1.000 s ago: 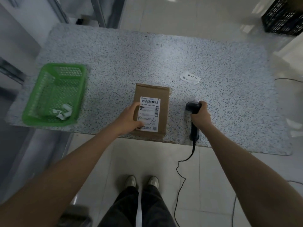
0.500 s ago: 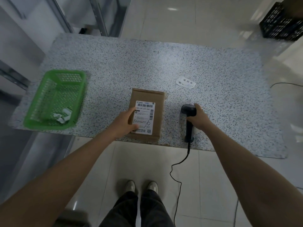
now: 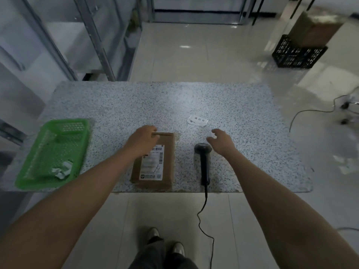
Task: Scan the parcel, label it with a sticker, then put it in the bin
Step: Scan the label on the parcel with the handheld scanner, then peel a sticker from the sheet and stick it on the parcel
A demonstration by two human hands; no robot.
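Bin [image 3: 29, 171]: a green mesh basket stood at the left near edge of the counter [image 3: 242, 105], with a few white scraps lying in its near end.
Left hand [image 3: 141, 142]: its grip lay curled over the far left corner of the parcel, touching it; whether it pinched the edge or only pressed down, I could not tell.
Parcel [image 3: 168, 152]: a flat brown carton lay at the near middle of the counter, printed shipping label up, its near end at the counter's edge.
Scanner [image 3: 203, 164]: it lay just right of the parcel, head far, handle near, cable dropping to the floor; no hand touched it.
Right hand [image 3: 221, 141]: its grip was spread and empty, hovering just beyond the scanner head, fingers pointing far and left.
Sticker [image 3: 197, 120]: a small white strip lay flat, far of the right hand and near it.
Step in hand: the sticker pickup, by my reading.
How to do it well: it likely called for lifting one edge with a fingertip, keeping the strip uncreased, while the left hand steadied the parcel.
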